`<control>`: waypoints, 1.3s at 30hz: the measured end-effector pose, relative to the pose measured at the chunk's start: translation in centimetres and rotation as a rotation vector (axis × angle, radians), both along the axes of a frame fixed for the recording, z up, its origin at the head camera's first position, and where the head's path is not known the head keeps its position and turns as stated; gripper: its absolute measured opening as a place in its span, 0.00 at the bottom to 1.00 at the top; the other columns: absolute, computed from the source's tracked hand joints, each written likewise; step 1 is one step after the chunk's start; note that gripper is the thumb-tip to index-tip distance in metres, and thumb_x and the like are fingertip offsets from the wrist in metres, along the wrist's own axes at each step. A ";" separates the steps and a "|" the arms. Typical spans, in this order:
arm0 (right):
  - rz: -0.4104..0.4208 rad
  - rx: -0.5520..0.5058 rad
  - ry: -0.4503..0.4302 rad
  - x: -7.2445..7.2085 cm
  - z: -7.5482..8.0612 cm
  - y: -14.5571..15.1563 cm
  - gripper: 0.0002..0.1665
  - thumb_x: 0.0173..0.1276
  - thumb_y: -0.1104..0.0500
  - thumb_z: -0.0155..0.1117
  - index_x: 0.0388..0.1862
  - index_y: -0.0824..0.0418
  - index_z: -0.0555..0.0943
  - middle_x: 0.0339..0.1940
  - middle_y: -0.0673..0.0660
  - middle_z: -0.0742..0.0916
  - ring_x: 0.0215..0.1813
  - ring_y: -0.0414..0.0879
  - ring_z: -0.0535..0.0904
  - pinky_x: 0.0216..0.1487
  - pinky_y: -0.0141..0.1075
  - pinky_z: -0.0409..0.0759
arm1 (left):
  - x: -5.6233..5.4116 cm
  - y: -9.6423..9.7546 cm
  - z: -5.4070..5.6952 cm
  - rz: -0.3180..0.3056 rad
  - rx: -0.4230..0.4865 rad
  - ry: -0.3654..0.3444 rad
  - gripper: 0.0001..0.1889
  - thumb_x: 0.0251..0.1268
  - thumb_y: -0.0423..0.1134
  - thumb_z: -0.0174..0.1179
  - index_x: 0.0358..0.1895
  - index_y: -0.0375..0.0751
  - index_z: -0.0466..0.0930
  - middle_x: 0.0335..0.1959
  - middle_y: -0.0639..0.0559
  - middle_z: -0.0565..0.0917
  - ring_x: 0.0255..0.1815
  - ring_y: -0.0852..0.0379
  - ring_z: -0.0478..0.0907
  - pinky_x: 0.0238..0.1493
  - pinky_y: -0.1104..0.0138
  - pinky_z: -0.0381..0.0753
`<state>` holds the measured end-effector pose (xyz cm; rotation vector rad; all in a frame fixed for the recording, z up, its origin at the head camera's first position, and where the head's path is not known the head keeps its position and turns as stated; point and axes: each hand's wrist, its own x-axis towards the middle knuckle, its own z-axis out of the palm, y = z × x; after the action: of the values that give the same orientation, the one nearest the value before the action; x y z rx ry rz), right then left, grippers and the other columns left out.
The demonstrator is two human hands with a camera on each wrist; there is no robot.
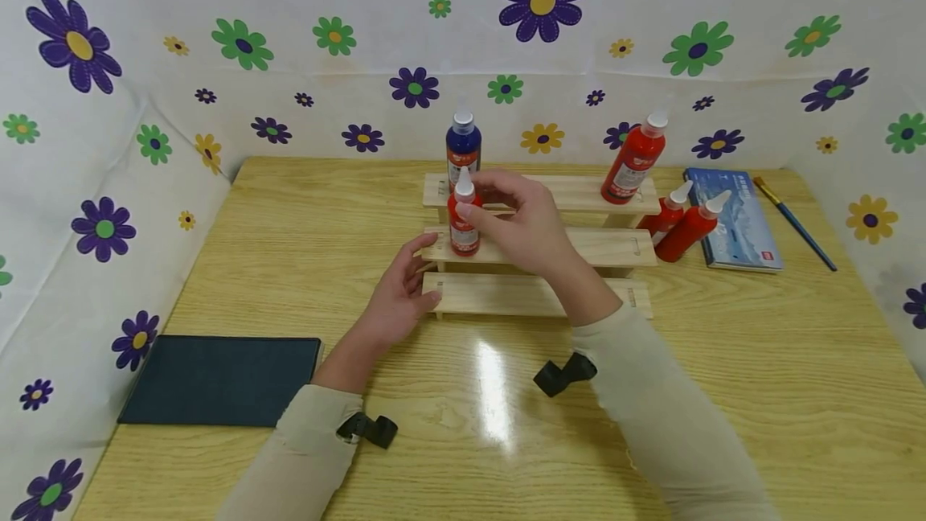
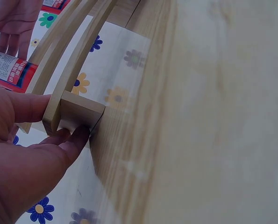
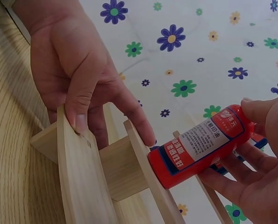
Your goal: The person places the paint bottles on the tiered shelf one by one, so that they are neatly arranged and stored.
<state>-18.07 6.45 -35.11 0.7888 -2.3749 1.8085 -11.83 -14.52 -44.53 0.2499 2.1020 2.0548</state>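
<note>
A three-step wooden rack (image 1: 521,296) stands on the wood-grain table. My left hand (image 1: 394,304) grips the rack's left end, with its thumb on the lowest shelf and fingers behind it, as the right wrist view shows. On the left of the middle shelf a red bottle (image 1: 464,230) with a white pointed nozzle stands upright, its base touching the board. The thumb and fingers of my right hand (image 1: 531,223) pinch this bottle near its upper part. Just behind it, on the top shelf, stands a blue bottle (image 1: 464,145), partly hidden.
Another red bottle (image 1: 633,167) leans slightly in view at the top shelf's right end. Two more red bottles (image 1: 687,233) are beside the rack's right side. Farther right lie a blue book (image 1: 738,219) and a paintbrush (image 1: 796,223). A dark notebook (image 1: 224,380) lies front left.
</note>
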 end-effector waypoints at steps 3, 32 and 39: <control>0.003 -0.015 0.005 0.2 -0.1 0.0 0.18 0.68 0.63 0.70 0.56 0.64 0.83 0.51 0.57 0.86 0.52 0.48 0.82 0.55 0.41 0.78 | 0.0 0.0 0.0 0.001 -0.001 -0.004 0.42 0.64 0.14 0.54 0.76 0.52 0.58 0.69 0.41 0.67 0.69 0.47 0.65 0.70 0.53 0.58; -0.009 -0.031 0.047 5.6 -0.6 7.1 0.26 0.63 0.74 0.70 0.60 0.67 0.79 0.56 0.59 0.84 0.58 0.57 0.78 0.59 0.47 0.76 | 0.0 0.2 0.3 0.021 -0.039 -0.030 0.42 0.65 0.14 0.55 0.76 0.55 0.59 0.71 0.43 0.66 0.70 0.48 0.64 0.71 0.53 0.56; -0.044 -0.035 0.063 6.8 -0.7 9.8 0.28 0.60 0.79 0.67 0.60 0.68 0.80 0.55 0.62 0.84 0.57 0.54 0.80 0.56 0.39 0.77 | 0.0 0.2 0.0 0.015 -0.022 -0.029 0.42 0.64 0.14 0.54 0.76 0.54 0.58 0.70 0.42 0.66 0.70 0.48 0.64 0.71 0.52 0.57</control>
<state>-11.22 16.26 -35.79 0.7721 -2.2976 1.7761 -11.82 -14.33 -44.48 0.1997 2.1148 2.0299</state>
